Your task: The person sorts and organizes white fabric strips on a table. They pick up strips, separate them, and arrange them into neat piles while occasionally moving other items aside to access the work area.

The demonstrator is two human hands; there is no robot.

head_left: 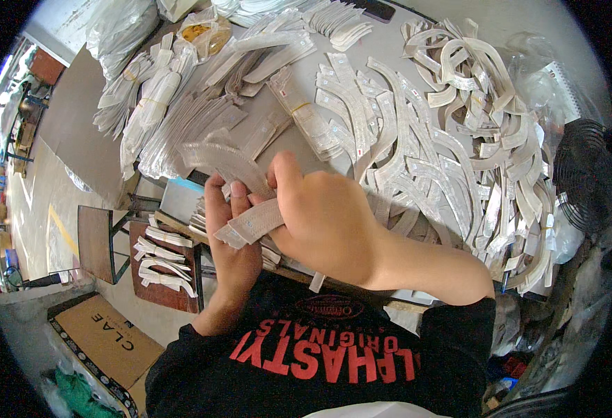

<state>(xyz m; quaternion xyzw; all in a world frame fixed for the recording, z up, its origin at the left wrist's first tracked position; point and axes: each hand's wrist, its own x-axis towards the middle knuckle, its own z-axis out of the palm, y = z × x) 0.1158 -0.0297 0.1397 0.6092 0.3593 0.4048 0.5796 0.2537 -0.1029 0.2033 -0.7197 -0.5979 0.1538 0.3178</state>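
- Two bare hands, the left hand (236, 259) with fingers bent around a fanned set of pale curved strips (224, 159), the right hand (327, 216) clenched on the same set.
- One set of those strips, held in front of the torso at the near edge of a grey table (382, 50).
- One banded bundle (304, 117), flat on the table beyond the hands.
- Many loose curved strips (387, 122), spread right of the banded bundle.
- One tangled heap of strips (525, 157), farther right, near a black fan (584, 174).
- Several tied bundles (167, 263) on a brown stool (154, 297), lower left.
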